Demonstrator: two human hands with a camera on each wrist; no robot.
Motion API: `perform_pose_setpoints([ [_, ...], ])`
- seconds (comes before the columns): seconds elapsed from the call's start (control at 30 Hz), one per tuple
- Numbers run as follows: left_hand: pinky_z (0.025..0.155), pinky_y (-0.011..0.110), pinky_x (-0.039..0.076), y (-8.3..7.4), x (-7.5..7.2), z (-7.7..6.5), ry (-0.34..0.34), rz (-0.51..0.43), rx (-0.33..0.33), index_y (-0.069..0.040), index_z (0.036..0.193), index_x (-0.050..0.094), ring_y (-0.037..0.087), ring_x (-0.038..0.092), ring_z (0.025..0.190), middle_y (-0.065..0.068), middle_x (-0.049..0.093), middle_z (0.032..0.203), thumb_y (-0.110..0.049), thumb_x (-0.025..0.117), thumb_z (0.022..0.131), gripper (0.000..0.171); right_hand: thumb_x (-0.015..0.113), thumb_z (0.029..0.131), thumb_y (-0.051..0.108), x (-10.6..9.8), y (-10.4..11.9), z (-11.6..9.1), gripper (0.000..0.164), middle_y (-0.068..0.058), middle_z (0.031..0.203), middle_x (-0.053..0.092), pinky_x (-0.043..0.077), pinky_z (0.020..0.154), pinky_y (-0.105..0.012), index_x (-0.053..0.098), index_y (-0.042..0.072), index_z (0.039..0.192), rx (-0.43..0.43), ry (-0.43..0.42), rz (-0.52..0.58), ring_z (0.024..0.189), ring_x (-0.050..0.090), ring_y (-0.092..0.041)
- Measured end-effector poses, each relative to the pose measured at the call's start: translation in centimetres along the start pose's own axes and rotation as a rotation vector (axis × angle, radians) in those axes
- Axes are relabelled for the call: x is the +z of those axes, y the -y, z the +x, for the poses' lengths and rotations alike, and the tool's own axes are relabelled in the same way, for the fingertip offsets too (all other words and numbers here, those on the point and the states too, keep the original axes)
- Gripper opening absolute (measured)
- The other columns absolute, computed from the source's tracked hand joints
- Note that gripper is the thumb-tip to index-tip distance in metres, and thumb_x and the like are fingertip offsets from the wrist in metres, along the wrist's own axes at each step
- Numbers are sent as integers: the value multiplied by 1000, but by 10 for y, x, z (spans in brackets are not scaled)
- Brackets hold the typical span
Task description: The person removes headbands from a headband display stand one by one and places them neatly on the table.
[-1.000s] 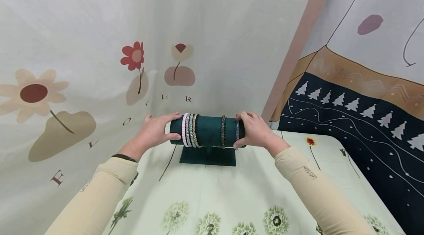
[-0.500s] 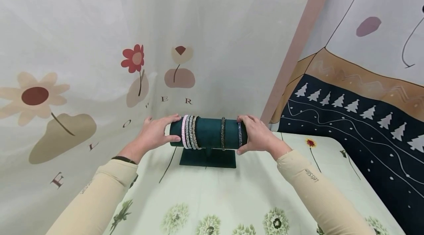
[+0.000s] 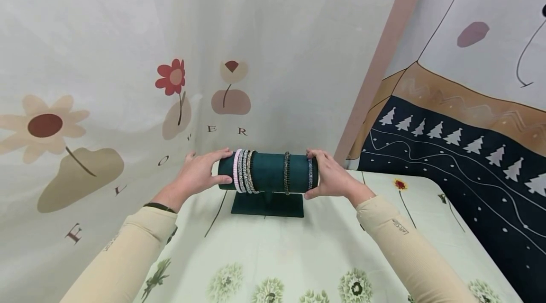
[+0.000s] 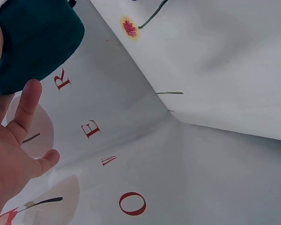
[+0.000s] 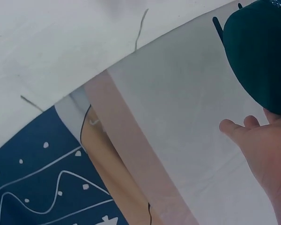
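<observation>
A dark green velvet bracelet stand (image 3: 269, 170) with a horizontal roll stands upright on the table. My left hand (image 3: 196, 172) grips the roll's left end, thumb in front and fingers over the top. Right beside its fingertips sit several bracelets, a pink one (image 3: 236, 171) outermost and sparkly silver ones (image 3: 245, 171) next to it. My right hand (image 3: 334, 175) holds the right end the same way, its fingertips at a blue sparkly bracelet (image 3: 310, 173). A dark beaded bracelet (image 3: 286, 173) sits apart between the two groups. In both wrist views the roll's ends show close to the fingers.
The stand's flat base (image 3: 267, 205) rests on a pale flower-print tablecloth (image 3: 273, 241). White cloth with printed flowers (image 3: 277, 56) hangs close behind and to the left. A dark blue tree-print cloth (image 3: 448, 170) is at the right.
The blue bracelet and my right hand have shifted slightly right, toward the roll's end. My left hand stays in place on the left end.
</observation>
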State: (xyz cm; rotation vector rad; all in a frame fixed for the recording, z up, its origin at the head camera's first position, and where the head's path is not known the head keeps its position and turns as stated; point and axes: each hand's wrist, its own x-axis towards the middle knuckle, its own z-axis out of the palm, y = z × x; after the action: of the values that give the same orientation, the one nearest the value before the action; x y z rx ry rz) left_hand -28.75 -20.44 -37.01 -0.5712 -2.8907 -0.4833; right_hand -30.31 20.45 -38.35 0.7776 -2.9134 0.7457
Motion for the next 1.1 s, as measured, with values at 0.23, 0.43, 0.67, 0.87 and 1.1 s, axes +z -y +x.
perform_pose_setpoints([
  [0.23, 123, 82, 13, -1, 0, -1, -4, -3, -6, -18, 162, 48, 42, 53, 148, 9, 47, 169, -42, 87, 89, 86, 103, 68, 41, 2, -3, -5, 130, -15, 162, 35, 44, 119, -67, 18, 15, 164, 30, -45, 41, 144, 42, -38],
  [0.43, 123, 82, 14, 1, 2, -1, -8, -5, -3, -19, 163, 48, 41, 53, 149, 8, 46, 169, -43, 86, 89, 86, 101, 70, 47, 7, -11, -10, 130, -14, 163, 32, 42, 120, -69, 18, 16, 164, 73, -83, 121, 148, 40, -37],
  [0.67, 123, 82, 15, 3, 4, -1, -12, -20, -1, -19, 162, 48, 41, 53, 149, 8, 47, 169, -43, 86, 89, 86, 100, 71, 48, 15, -29, -19, 129, -18, 167, 26, 39, 120, -72, 16, 14, 163, 137, -122, 240, 150, 39, -43],
  [0.87, 122, 82, 15, 2, 4, -1, -9, -24, 0, -18, 162, 48, 41, 51, 150, 8, 46, 170, -41, 86, 90, 85, 95, 80, 42, 17, -47, -32, 120, -25, 168, 28, 37, 120, -73, 13, 13, 161, 201, -150, 324, 147, 43, -49],
  [1.1, 122, 83, 14, 1, 3, -3, -13, -31, 2, -17, 162, 48, 42, 52, 149, 9, 45, 170, -40, 86, 90, 84, 89, 88, 40, 14, -61, -45, 106, -29, 170, 27, 30, 120, -79, 13, 17, 159, 235, -177, 397, 159, 26, -53],
])
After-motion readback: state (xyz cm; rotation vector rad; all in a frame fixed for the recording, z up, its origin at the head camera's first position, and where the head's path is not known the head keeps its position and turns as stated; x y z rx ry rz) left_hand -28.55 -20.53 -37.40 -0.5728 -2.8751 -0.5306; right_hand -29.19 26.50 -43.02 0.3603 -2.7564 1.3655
